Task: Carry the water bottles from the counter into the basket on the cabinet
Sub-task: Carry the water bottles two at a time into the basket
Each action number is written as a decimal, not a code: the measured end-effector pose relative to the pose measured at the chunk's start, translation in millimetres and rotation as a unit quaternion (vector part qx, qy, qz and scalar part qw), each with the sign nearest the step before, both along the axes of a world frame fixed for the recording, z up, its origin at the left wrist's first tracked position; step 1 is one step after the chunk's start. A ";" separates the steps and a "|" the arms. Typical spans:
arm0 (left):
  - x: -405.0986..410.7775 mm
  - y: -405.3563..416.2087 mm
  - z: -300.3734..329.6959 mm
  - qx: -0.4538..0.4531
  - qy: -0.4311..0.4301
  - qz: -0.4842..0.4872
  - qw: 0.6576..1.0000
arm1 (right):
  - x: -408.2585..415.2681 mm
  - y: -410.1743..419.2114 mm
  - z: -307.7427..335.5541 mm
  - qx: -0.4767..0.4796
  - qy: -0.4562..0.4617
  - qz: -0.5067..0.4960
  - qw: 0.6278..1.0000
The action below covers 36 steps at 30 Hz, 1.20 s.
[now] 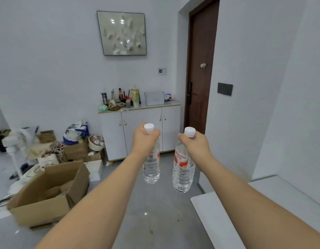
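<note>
Currently, both hands are loaded. The left hand [144,139] is curled round the neck of the left bottle [151,168], just under its white cap. The right hand [195,142] grips the right bottle [183,169] the same way. Both bottles hang upright below the fists, near each other but not touching.

Position, referenced to the cabinet [141,130]:
- Both bottles are in mid-air in front of the cabinet doors, well apart from them, over the grey floor.
- The basket [154,98], white and perforated, stands on the cabinet top toward its right end.
- Jars, a flask and other clutter occupy the top to the left of the basket.
- The counter [227,212] lies on the near side, well apart from the cabinet, at the lower right of the view.

Handling assessment:
- Each bottle appears full of clear water, so expect moderate weight pulling down from the neck.
- The walls are thin ribbed plastic. They will likely flex if squeezed at mid-body, and the label band may be slick.
- The neck ring below the cap is the stiffest hold and resists slipping, so the present grip is suitable for carrying.
- Breakage risk is low, but a dropped bottle would likely roll.
- For lowering into the basket, enter base first and keep clear of the tall pale bottle [135,97] standing just left of the basket.
</note>
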State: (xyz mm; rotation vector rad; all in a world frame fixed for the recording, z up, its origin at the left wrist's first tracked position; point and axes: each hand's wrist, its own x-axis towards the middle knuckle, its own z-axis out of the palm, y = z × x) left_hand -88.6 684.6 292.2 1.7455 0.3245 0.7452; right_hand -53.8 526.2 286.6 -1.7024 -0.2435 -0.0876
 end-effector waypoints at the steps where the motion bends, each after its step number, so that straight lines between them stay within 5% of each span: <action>1: 0.4 4.1 0.2 -0.007 -0.004 0.003 1.000 | 1.5 3.4 0.2 -0.004 -0.002 0.001 1.000; 16: 73.0 99.2 11.6 -0.034 -0.015 -0.006 0.999 | 74.8 90.7 11.2 0.015 0.001 0.011 1.000; 36: 357.1 207.4 33.8 -0.049 -0.018 0.004 0.999 | 384.7 200.6 19.1 0.025 0.003 0.038 0.999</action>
